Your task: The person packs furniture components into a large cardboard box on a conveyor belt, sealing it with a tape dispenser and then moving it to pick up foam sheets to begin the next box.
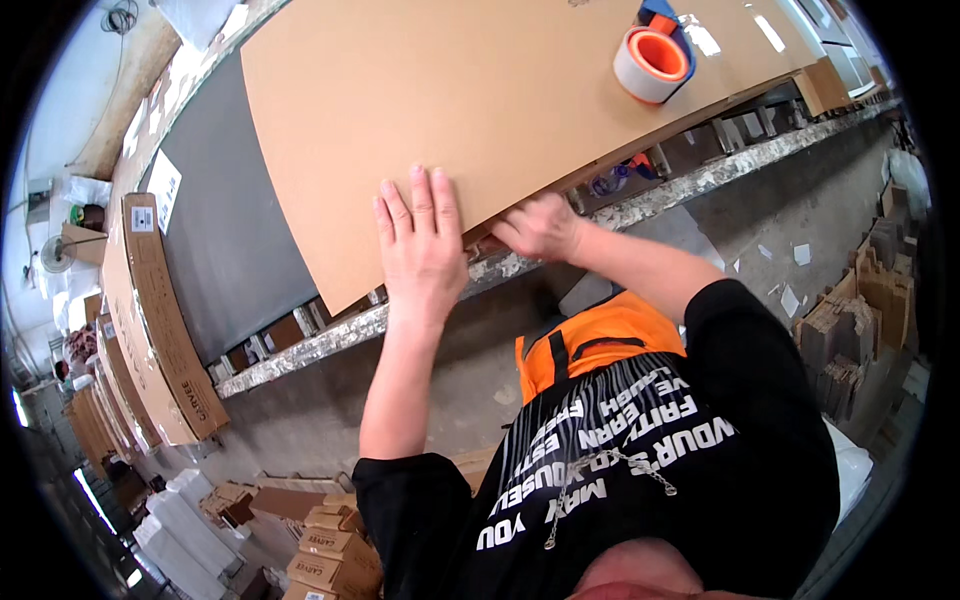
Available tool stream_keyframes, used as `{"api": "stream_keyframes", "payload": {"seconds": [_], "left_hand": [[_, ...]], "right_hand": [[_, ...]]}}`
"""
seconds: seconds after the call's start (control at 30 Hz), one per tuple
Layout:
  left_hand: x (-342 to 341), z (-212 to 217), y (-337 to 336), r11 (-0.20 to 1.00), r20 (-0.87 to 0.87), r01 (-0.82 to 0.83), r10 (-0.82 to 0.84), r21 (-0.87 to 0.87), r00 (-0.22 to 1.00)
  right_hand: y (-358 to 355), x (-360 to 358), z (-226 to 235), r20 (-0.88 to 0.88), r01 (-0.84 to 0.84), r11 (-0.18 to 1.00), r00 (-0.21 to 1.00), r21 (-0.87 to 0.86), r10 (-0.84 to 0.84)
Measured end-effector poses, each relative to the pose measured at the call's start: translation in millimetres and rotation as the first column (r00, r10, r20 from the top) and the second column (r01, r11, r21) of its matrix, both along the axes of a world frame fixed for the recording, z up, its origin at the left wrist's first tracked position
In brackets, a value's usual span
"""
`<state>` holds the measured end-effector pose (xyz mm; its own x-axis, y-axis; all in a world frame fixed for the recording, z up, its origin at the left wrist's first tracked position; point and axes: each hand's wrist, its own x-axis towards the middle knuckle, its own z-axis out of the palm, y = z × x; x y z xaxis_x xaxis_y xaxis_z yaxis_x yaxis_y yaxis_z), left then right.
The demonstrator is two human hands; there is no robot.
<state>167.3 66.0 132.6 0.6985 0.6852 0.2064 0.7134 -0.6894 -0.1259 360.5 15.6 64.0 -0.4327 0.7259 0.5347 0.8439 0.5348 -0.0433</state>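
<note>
And here's the left hand, palm down on the big brown board, right by its near edge! The fingers are straight, only slightly parted, pointing away from the body; the grip is wide, nothing clasped in it. Just beside it, the right hand is at that same edge, knuckles up, fingers curled in. How tight is that grip? Can't tell from here: the fingertips are tucked out of sight at the board's edge, and so is anything they may be holding.

The board lies flat across the desk, its near edge running along the chipped, pale rim, one corner poking out over it. Up at the far right of the hands sits the tape, a whitish roll on an orange core in a blue holder, right on top of the board. To the left, a dark grey panel shows from beneath, and a white sheet rests at its far side. Beyond that, a long carton at the desk's left end! More cartons are stacked below, on the floor side.
</note>
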Motion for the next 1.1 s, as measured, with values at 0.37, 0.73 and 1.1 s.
{"api": "stream_keyframes", "payload": {"seconds": [0.37, 0.73, 1.1], "left_hand": [[-7, -13, 10, 0.984, 0.089, 0.167, -0.161, -0.061, 0.983], [-31, -21, 16, 0.982, 0.249, 0.178, -0.156, -0.068, 0.956], [-52, -41, 16, 0.987, 0.307, 0.159, -0.163, 0.038, 0.937]], "right_hand": [[-45, 23, 49, -0.35, 0.085, 0.992, 0.936, 0.093, -0.048], [79, 226, 70, -0.351, 0.277, 0.431, 0.294, -0.859, -0.889], [76, 23, 174, -0.349, 0.223, 0.775, 0.795, -0.591, -0.496]]}}
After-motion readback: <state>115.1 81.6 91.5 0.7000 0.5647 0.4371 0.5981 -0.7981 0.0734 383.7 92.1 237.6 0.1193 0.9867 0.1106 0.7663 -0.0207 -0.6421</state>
